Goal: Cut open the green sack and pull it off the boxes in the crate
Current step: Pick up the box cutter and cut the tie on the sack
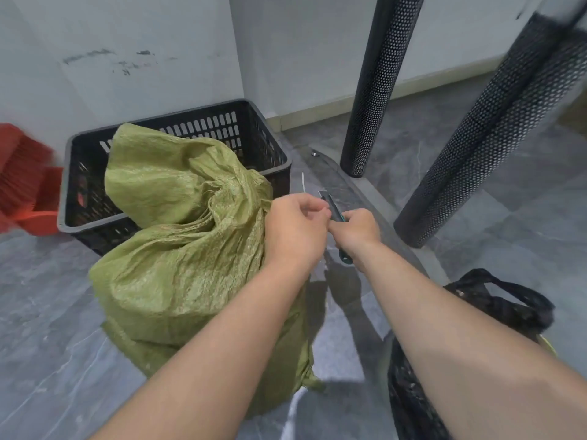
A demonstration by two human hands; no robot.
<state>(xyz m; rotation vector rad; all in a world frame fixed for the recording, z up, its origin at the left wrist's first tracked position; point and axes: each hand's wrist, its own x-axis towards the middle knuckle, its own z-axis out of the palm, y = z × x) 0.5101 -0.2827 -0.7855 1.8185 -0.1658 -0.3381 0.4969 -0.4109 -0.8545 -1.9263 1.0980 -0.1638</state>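
A full green woven sack [178,249] stands on the grey floor, leaning against a black slatted crate [178,128] behind it; its bunched neck points right. My left hand [295,227] pinches something at that neck, with a thin white tie [304,182] sticking up just past it. My right hand [357,231] grips a teal-handled utility knife [332,206], blade up, right beside my left fingers. No boxes show; the sack hides what it holds.
Two black perforated tubes [374,87] [495,131] stand on a base to the right. A black mesh bag [476,312] lies at my lower right. A red broom and dustpan [28,182] lean by the white wall on the left.
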